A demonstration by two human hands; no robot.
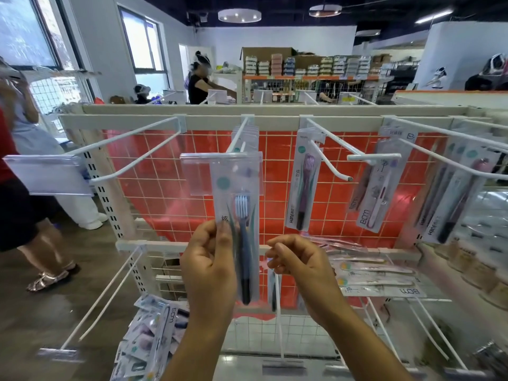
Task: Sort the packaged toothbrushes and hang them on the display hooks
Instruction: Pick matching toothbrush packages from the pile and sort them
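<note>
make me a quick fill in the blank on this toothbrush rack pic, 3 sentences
1. The left hand pinches a packaged toothbrush whose bristles point ____.
2. The panel behind the wire grid is ____ in colour.
3. The right hand holds ____, fingers loosely curled.

Missing words: up; red; nothing

Head view: two forearms are showing from the bottom edge — both bare, no sleeves reaching into frame. Left hand [209,266] and right hand [298,264] are wearing nothing — no gloves, rings, or watch visible.
</note>
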